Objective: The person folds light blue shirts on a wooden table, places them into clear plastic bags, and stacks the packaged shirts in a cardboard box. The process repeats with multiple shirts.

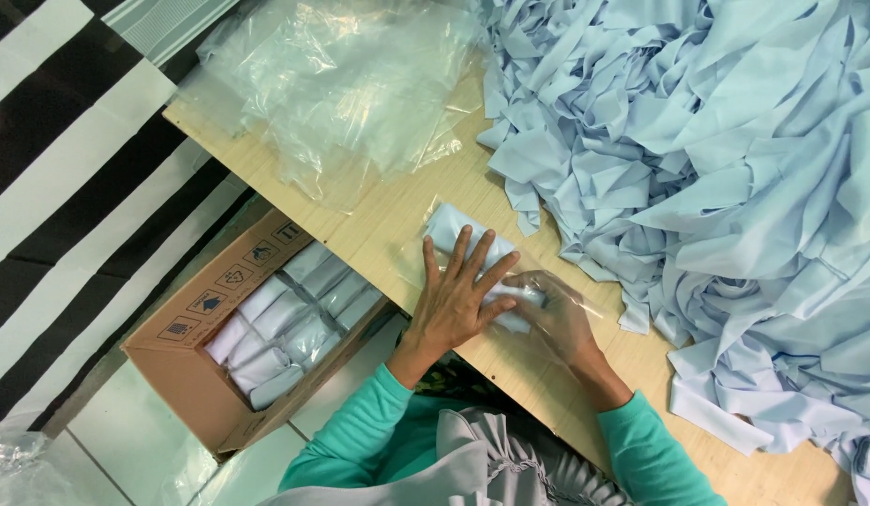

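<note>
Centre frame, table (pixel 379 234): left hand (pixel 451 302) pressing flat, fingers spread, on folded cloth (pixel 458 232); right hand (pixel 557 319) inside clear bag (pixel 585 302), gripping cloth's end. Bagging step; next needs pushing fully in.

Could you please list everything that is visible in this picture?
Folded cloth: one, pale blue, in a clear bag on the table, under both hands.
Cloth pile: one heap, pale blue, right side of table.
Plastic bags: a loose stack, clear, far end of table.
Table: one, light wood.
Box: one, brown cardboard, on the floor, holding bagged cloths.
Left hand: flat on the cloth.
Right hand: inside the bag.
</note>
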